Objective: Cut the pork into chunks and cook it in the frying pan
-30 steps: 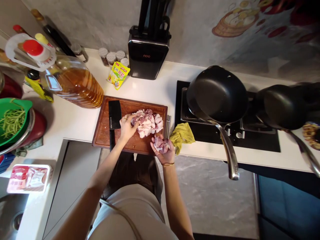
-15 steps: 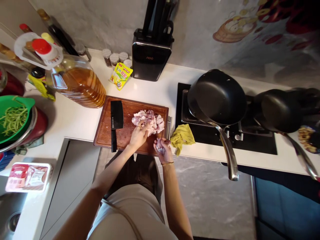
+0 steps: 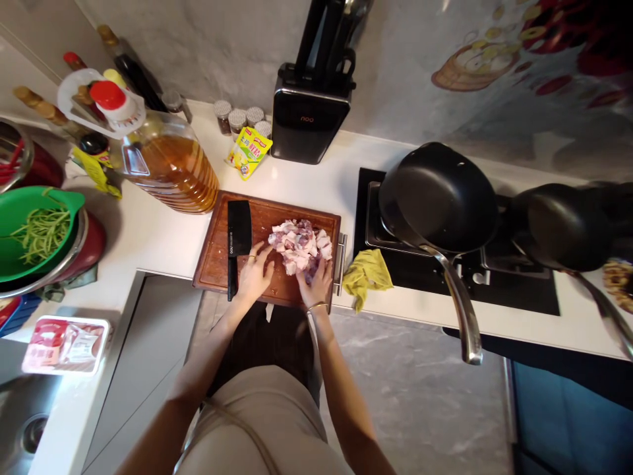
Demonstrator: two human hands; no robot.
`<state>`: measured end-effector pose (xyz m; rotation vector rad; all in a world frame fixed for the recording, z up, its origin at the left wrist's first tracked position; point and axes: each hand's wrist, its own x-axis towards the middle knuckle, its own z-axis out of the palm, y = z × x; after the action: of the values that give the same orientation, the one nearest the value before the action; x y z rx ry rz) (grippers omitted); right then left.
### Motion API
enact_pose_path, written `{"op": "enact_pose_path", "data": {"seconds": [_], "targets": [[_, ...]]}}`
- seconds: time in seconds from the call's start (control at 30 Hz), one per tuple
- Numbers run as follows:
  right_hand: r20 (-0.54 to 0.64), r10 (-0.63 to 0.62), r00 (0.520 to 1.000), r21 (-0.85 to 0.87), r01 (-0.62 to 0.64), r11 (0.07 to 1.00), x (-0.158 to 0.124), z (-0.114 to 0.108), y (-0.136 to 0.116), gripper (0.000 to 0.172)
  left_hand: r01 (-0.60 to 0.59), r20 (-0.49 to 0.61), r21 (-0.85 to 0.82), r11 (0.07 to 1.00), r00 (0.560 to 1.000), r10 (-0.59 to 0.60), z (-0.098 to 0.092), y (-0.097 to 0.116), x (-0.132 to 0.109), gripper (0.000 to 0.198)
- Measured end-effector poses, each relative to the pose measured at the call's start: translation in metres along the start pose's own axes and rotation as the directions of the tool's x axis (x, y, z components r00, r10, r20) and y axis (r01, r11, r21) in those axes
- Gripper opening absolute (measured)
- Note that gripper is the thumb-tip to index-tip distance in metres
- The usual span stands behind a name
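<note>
After it brought its handful back, the right hand [image 3: 316,284] pressed the meat pile [image 3: 301,243] at six o'clock, grip hidden. The left hand [image 3: 254,270] lay spread at eight o'clock.

The meat pieces [image 3: 299,243] are pink streaked with white, on a reddish-brown wooden cutting board [image 3: 215,267]; the cleaver [image 3: 239,227] is black; the cloth [image 3: 368,277] is yellow. The oil bottle [image 3: 171,171] is amber with a red cap [image 3: 107,95]; the colander [image 3: 14,218] is green; the frying pan [image 3: 440,194] is black.
</note>
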<state>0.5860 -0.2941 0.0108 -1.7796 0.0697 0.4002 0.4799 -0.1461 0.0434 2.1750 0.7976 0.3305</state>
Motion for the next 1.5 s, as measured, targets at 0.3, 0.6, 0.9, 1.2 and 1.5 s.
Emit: {"op": "enact_pose_path", "data": {"seconds": [0.3,0.6,0.9,1.2,1.5], "targets": [[0.057,0.133,0.989,0.368,-0.145,0.918,0.003,-0.027,-0.005,0.037,0.079,-0.077,-0.302,0.950,0.991,-0.107,-0.021,-0.004,-0.017,0.037],[0.626,0.093,0.774,0.493,-0.485,0.722,-0.018,-0.033,-0.088,0.058,0.275,0.228,-0.944,0.184,0.943,-0.242,-0.052,0.012,-0.036,0.065],[0.924,0.117,0.363,0.127,-0.582,0.803,-0.082,0.090,-0.073,0.011,-0.116,-0.107,-0.993,0.019,0.820,-0.562,-0.114,-0.016,-0.140,0.044],[0.936,0.327,-0.131,-0.352,-0.322,0.879,-0.288,0.228,-0.048,0.035,-0.301,-0.518,-0.832,0.467,0.116,-0.848,-0.224,-0.163,-0.345,0.033],[0.819,0.535,-0.207,-0.572,-0.343,0.744,-0.549,0.400,0.071,0.018,0.034,-0.748,-0.663,0.747,-0.067,-0.661,-0.456,-0.420,-0.404,0.033]]}}
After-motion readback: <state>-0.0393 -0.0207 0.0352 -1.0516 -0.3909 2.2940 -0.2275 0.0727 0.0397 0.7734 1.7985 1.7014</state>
